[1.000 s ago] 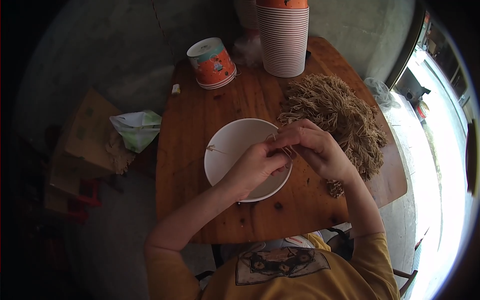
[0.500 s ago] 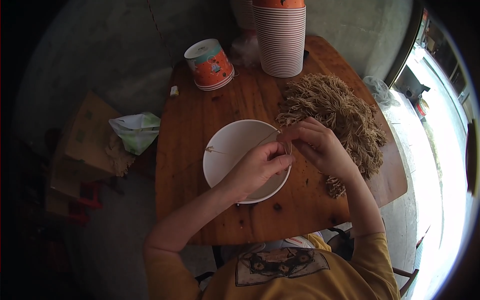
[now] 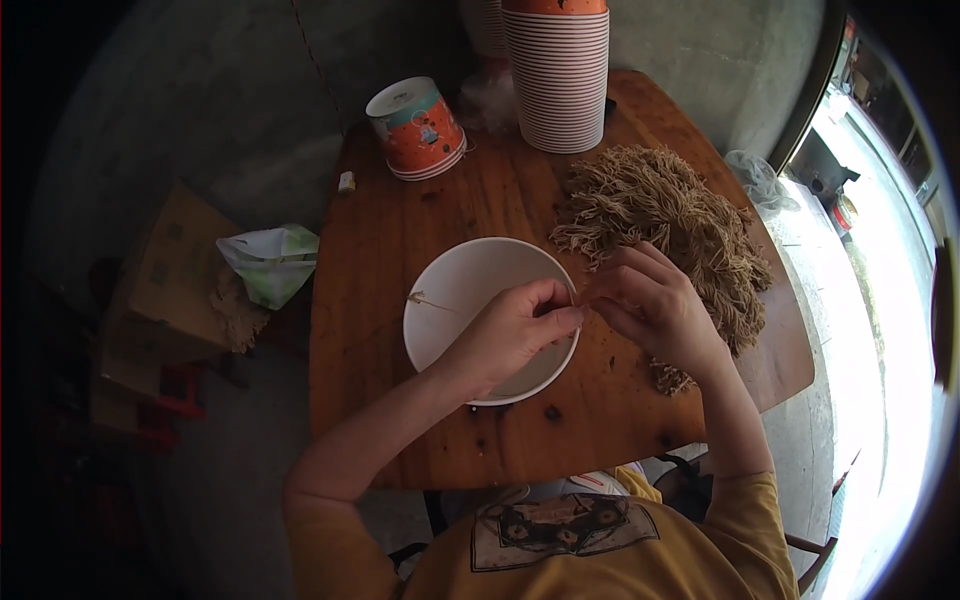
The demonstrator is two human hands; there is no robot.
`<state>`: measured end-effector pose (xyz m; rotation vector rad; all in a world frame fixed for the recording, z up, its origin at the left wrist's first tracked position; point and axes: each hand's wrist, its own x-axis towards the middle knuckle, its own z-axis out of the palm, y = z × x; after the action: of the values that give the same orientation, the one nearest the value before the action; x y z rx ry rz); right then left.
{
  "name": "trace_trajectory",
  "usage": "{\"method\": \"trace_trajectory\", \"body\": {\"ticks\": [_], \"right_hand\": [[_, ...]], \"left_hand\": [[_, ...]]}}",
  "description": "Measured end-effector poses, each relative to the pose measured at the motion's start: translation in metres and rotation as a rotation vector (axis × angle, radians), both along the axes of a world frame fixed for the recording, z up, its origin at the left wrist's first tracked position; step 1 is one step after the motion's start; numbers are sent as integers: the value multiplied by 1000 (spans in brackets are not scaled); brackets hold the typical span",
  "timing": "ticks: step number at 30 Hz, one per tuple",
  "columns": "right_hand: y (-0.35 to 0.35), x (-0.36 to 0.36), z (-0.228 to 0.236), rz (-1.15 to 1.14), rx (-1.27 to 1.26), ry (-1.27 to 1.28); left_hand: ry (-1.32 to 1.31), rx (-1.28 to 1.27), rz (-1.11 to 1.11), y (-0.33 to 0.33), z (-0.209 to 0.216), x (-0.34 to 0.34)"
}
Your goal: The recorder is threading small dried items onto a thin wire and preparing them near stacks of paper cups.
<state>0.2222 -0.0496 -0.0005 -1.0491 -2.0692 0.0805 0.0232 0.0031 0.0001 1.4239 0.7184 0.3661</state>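
Note:
A round paper bucket point(image 3: 445, 270) stands with its white inside facing up on the wooden table. My left hand point(image 3: 515, 330) reaches over it, thumb and fingers pinched together at its right rim. Just right of the rim, my right hand point(image 3: 655, 305) has its fingertips pinched close to the left thumb. A thin brown cord seems to run between the two hands, but the fingers mostly cover it. At the bucket's left rim, a knotted end of cord point(image 3: 418, 298) pokes through, and a short strand hangs inside. Behind my right hand lies a heap of brown cords point(image 3: 680, 210).
A tall stack of paper buckets point(image 3: 562, 90) stands at the back, beside a few upturned orange buckets point(image 3: 420, 135). A small white item point(image 3: 346, 182) lies near the table's left edge. Left of the table are a cardboard box point(image 3: 175, 270) and a plastic bag point(image 3: 275, 265).
My right hand has shifted slightly right and nearer to me. The cord strand seen earlier across the rim above my left hand no longer shows there. My left hand stays at the rim.

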Motion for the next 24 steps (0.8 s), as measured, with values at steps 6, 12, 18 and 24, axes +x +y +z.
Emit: {"method": "trace_trajectory", "body": {"ticks": [6, 12, 18, 24], "right_hand": [[-21, -16, -4, -141, -180, 162], [-31, -39, -14, -177, -178, 234], [-34, -45, -21, -221, -147, 203], [-37, -39, -18, -193, -214, 186]], "left_hand": [[-81, -111, 48, 3, -5, -1], [-139, -346, 92, 5, -6, -5], [-155, -474, 106, 4, 0, -6], [-231, -458, 84, 6, -4, -9]]}}
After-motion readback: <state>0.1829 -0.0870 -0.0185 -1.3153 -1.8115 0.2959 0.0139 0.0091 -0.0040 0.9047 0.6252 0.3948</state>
